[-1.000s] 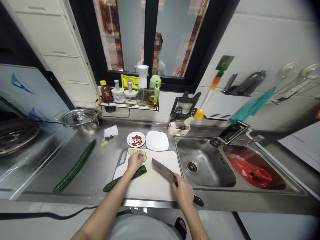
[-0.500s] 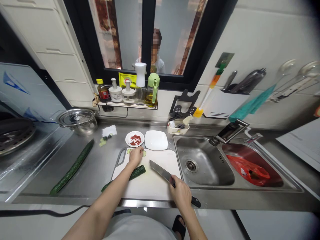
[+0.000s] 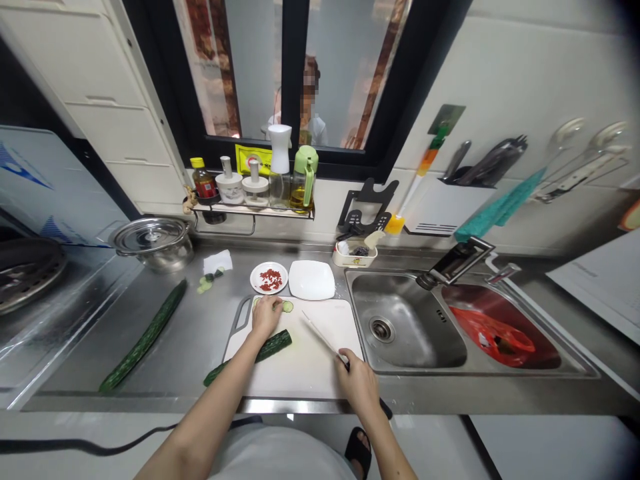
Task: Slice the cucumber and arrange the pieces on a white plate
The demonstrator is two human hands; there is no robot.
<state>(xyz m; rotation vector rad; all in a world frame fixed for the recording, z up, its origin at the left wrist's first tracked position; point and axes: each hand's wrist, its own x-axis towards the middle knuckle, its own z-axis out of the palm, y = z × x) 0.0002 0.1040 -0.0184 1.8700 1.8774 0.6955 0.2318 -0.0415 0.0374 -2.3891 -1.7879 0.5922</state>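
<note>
In the head view my right hand (image 3: 359, 381) grips a kitchen knife (image 3: 320, 335) by its black handle, the blade slanting up and left over the white cutting board (image 3: 313, 370). My left hand (image 3: 267, 316) rests at the board's upper left, its fingers curled together over cucumber slices; whatever they pinch is hidden. One cucumber slice (image 3: 287, 307) lies just right of those fingers. Below the left wrist is a cut cucumber (image 3: 273, 345), partly covered by my forearm. A small plate (image 3: 255, 283) of chopped red pieces and an empty white plate (image 3: 312, 280) stand behind the board.
A whole cucumber (image 3: 145, 340) lies on the steel counter at left, near a lidded pot (image 3: 153, 243). Cucumber scraps (image 3: 205, 285) sit by a white tissue (image 3: 218, 261). The sink (image 3: 410, 333) adjoins on the right; a red bag (image 3: 495, 337) lies in its second basin.
My left hand has shifted slightly left over the slices. The knife has turned in my right hand, so its blade now shows edge-on and narrower.
</note>
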